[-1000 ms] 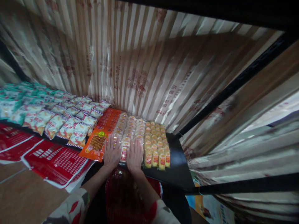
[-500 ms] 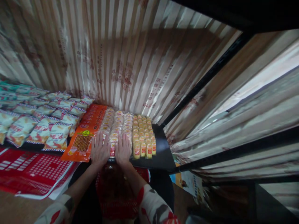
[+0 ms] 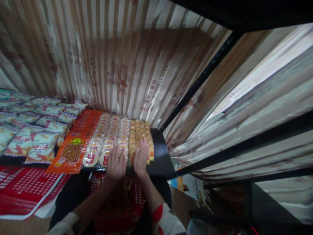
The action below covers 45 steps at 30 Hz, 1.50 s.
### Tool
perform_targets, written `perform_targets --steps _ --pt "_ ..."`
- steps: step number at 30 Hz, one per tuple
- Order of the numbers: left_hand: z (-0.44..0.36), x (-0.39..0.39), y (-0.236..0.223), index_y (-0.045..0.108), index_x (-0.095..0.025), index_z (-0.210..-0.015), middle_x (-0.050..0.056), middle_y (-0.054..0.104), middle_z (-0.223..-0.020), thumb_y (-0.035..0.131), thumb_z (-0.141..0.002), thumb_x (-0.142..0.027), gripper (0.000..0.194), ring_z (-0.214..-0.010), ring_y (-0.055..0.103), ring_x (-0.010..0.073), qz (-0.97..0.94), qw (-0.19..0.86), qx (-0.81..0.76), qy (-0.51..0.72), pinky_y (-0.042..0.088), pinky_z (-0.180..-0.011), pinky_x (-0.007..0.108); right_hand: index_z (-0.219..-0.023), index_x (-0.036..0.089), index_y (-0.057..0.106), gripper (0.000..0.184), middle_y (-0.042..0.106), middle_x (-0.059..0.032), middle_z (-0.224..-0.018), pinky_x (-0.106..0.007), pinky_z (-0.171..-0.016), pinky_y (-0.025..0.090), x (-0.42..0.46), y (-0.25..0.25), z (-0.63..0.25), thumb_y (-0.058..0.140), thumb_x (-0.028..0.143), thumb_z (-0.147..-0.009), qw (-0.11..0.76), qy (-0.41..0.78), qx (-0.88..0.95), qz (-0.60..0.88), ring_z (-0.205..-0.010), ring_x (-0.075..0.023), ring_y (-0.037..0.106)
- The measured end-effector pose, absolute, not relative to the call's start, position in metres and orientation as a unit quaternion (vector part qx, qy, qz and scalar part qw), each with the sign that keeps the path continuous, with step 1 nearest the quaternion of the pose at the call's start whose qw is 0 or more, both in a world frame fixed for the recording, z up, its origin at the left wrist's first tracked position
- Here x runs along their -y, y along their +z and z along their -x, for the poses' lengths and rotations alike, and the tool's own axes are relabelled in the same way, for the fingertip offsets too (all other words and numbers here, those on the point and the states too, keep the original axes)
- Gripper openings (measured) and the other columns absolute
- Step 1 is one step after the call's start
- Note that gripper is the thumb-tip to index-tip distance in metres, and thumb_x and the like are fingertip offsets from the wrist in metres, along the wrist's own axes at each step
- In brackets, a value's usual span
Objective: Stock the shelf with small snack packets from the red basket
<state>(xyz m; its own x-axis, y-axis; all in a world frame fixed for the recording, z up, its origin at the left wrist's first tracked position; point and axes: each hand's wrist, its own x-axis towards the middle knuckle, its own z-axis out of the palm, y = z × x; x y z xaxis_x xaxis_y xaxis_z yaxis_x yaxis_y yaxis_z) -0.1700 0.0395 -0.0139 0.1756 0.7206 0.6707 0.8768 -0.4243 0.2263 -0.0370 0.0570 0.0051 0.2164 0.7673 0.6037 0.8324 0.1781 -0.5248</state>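
Observation:
On the black shelf [image 3: 160,156], rows of round pale wrapped snacks [image 3: 94,145] lie beside rows of small yellow wrapped snacks [image 3: 139,129]. My left hand [image 3: 116,164] rests with fingers stretched out over the front of the pale rows. Flat against the front of the yellow rows lies my right hand [image 3: 141,158], its fingers extended. Neither hand is closed around a pack. Under the hands, the front packs are partly hidden. Left of the pale rows are overlapping orange flat packs [image 3: 69,151] with brown sticks showing through a window.
White and blue snack bags [image 3: 42,143] fill the shelf's left part. A red basket [image 3: 26,189] is below left, and another red basket [image 3: 117,213] stands between my legs. A black post [image 3: 195,88] rises at the shelf's right corner, before striped sheeting [image 3: 132,65].
Both hands have shifted right along the rows, the right one from the pale snacks onto the yellow ones. The view has turned slightly right, and the front of the left pale rows now shows.

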Motion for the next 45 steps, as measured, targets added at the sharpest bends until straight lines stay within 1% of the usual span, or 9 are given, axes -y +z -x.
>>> perform_targets --steps 5,8,11,14,19,23,26,32,45 --pt "0.131 -0.032 -0.007 0.054 -0.010 -0.128 0.021 0.044 -0.142 0.045 -0.089 -0.026 0.044 -0.139 0.030 0.0307 0.771 0.082 0.523 -0.356 0.034 -0.110 0.048 -0.139 0.007 0.036 0.064 0.035 -0.0200 -0.146 -0.049 -0.113 0.024 -0.055 -0.006 -0.026 0.015 0.048 -0.095 0.513 0.002 0.489 0.705 -0.139 -0.0248 0.029" --pt "0.114 -0.033 -0.010 0.052 -0.012 -0.131 0.020 0.043 -0.143 0.048 -0.088 -0.029 0.046 -0.139 0.030 0.0323 0.786 0.081 0.502 -0.352 0.033 -0.110 0.049 -0.139 0.004 0.036 0.073 0.037 -0.0222 -0.145 -0.049 -0.113 0.023 -0.056 -0.016 -0.050 0.017 0.056 -0.092 0.503 0.057 0.453 0.734 -0.138 -0.0274 0.030" --pt "0.103 -0.038 -0.016 0.052 -0.014 -0.132 0.020 0.043 -0.143 0.049 -0.088 -0.031 0.047 -0.139 0.031 0.0325 0.797 0.088 0.482 -0.353 0.031 -0.111 0.050 -0.139 0.001 0.036 0.078 0.037 -0.0232 -0.145 -0.048 -0.114 0.021 -0.062 -0.022 -0.061 0.019 0.059 -0.090 0.483 0.115 0.453 0.740 -0.138 -0.0290 0.030" --pt "0.097 -0.045 -0.019 0.051 -0.018 -0.133 0.019 0.041 -0.145 0.052 -0.087 -0.036 0.050 -0.138 0.032 0.0323 0.810 0.081 0.472 -0.338 0.031 -0.110 0.049 -0.140 0.002 0.034 0.078 0.036 -0.0217 -0.146 -0.045 -0.114 0.022 -0.071 -0.023 -0.065 0.020 0.058 -0.089 0.475 0.158 0.460 0.733 -0.137 -0.0278 0.031" --pt "0.089 -0.050 -0.019 0.048 -0.022 -0.135 0.016 0.037 -0.148 0.052 -0.087 -0.041 0.052 -0.141 0.026 0.0306 0.825 0.064 0.459 -0.322 0.029 -0.112 0.049 -0.142 0.004 0.034 0.077 0.038 -0.0193 -0.146 -0.041 -0.114 0.023 -0.084 -0.021 -0.066 0.019 0.058 -0.089 0.455 0.193 0.470 0.731 -0.137 -0.0257 0.034" --pt "0.085 -0.052 -0.022 0.047 -0.017 -0.136 0.017 0.037 -0.148 0.050 -0.088 -0.040 0.053 -0.142 0.025 0.0285 0.839 0.074 0.438 -0.313 0.025 -0.114 0.048 -0.143 0.003 0.032 0.076 0.038 -0.0200 -0.146 -0.041 -0.113 0.025 -0.088 -0.020 -0.064 0.019 0.055 -0.090 0.443 0.213 0.468 0.734 -0.137 -0.0262 0.034" --pt "0.086 -0.053 -0.023 0.045 -0.014 -0.137 0.018 0.037 -0.148 0.049 -0.089 -0.039 0.054 -0.142 0.024 0.0281 0.848 0.083 0.428 -0.302 0.023 -0.115 0.048 -0.143 0.005 0.032 0.073 0.039 -0.0187 -0.146 -0.041 -0.112 0.025 -0.088 -0.019 -0.060 0.019 0.053 -0.090 0.431 0.224 0.472 0.736 -0.137 -0.0260 0.035" --pt "0.091 -0.055 -0.022 0.045 -0.013 -0.136 0.019 0.038 -0.147 0.048 -0.089 -0.035 0.052 -0.142 0.023 0.0277 0.855 0.089 0.421 -0.291 0.023 -0.115 0.048 -0.143 0.007 0.031 0.070 0.043 -0.0184 -0.143 -0.042 -0.108 0.030 -0.086 -0.015 -0.052 0.017 0.050 -0.090 0.413 0.236 0.464 0.747 -0.132 -0.0274 0.042" --pt "0.098 -0.058 -0.021 0.046 -0.011 -0.135 0.019 0.038 -0.147 0.045 -0.090 -0.030 0.049 -0.142 0.025 0.0273 0.859 0.086 0.411 -0.292 0.023 -0.115 0.048 -0.144 0.008 0.030 0.068 0.044 -0.0186 -0.142 -0.043 -0.106 0.031 -0.084 -0.012 -0.041 0.016 0.048 -0.091 0.404 0.220 0.464 0.757 -0.131 -0.0284 0.042"
